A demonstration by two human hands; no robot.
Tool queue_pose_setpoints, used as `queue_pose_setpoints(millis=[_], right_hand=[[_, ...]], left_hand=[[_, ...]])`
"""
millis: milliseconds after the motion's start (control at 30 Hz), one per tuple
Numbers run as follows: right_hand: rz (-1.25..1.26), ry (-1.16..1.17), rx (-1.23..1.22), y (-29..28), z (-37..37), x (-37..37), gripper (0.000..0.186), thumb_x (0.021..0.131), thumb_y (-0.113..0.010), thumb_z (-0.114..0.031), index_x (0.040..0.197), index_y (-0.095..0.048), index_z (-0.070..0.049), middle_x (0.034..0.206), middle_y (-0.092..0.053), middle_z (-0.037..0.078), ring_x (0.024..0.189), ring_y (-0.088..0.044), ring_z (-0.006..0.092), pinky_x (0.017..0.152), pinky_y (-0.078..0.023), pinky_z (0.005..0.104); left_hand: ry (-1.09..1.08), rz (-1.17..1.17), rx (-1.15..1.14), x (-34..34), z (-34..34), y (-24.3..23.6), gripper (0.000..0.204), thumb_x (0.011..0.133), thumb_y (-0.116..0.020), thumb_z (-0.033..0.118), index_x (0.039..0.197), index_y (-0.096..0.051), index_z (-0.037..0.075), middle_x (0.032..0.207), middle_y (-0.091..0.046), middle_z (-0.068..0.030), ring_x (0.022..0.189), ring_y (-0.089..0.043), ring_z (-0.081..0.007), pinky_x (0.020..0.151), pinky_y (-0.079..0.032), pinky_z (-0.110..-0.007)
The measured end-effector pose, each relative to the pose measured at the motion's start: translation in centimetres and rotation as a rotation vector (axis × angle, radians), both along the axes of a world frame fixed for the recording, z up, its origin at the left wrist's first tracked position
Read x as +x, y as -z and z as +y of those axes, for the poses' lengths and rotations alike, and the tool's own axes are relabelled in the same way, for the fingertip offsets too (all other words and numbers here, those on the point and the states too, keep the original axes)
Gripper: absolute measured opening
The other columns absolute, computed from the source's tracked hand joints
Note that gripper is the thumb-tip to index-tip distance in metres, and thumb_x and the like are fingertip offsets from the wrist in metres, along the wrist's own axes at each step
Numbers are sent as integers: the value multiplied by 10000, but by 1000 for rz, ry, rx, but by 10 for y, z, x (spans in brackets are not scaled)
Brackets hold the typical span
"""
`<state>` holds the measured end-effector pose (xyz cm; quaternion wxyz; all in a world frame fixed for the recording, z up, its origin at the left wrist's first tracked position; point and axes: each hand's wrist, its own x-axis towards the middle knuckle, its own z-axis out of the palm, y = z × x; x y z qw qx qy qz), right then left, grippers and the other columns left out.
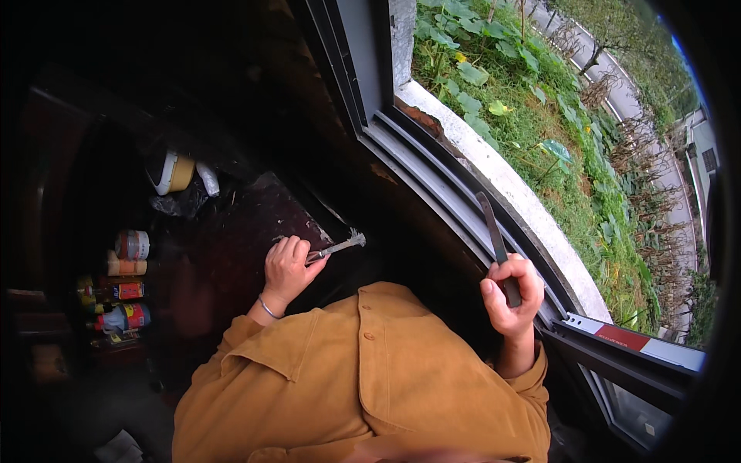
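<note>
My left hand (287,266), with a thin band at its wrist, is closed around the handle of a small brush (340,248). The brush points to the right, its pale tip frayed and splayed, over a dark area below the window. Close to the window frame, my right hand (513,292) grips a long, narrow, flat dark tool (491,224) by its dark handle. That blade stands out away from me, its rounded end over the window track (448,192). Whether it is a file or a scraper I cannot tell.
Several cans and bottles (126,291) stand at the left on a dark reddish surface (212,266). Farther back are a white and yellow container (173,173) and a crumpled black bag (183,202). A red and white strip (625,339) lies along the lower window frame. Outside are green plants (532,147).
</note>
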<state>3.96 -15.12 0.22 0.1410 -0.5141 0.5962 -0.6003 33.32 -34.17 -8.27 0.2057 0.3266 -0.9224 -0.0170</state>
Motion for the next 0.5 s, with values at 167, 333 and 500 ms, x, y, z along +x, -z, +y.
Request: queue_pose_setpoints(millis=[167, 333, 500], right_hand=[[-486, -148, -13, -19, -39, 21, 163, 814, -609, 40, 908, -494, -27, 799, -540, 12, 657, -481, 58, 590, -399, 185], [-555, -198, 73, -36, -75, 31, 168, 870, -625, -115, 985, -548, -20, 770, -588, 23, 565, -503, 52, 500, -409, 174], [-805, -238, 108, -21, -110, 23, 198, 856, -649, -148, 978, -556, -23, 743, -601, 58, 546, -503, 71, 469, -436, 206]], left_hand=[[15, 63, -1, 1, -1, -1, 339, 666, -757, 231, 653, -449, 90, 658, -462, -50, 615, -494, -246, 541, -406, -351], [20, 82, -11, 6, 1, 3, 325, 669, -752, 243, 670, -468, 87, 676, -479, -54, 633, -507, -253, 566, -419, -355], [20, 59, -22, 8, 2, 0, 318, 695, -728, 273, 703, -471, 85, 697, -478, -58, 664, -511, -238, 587, -431, -348]])
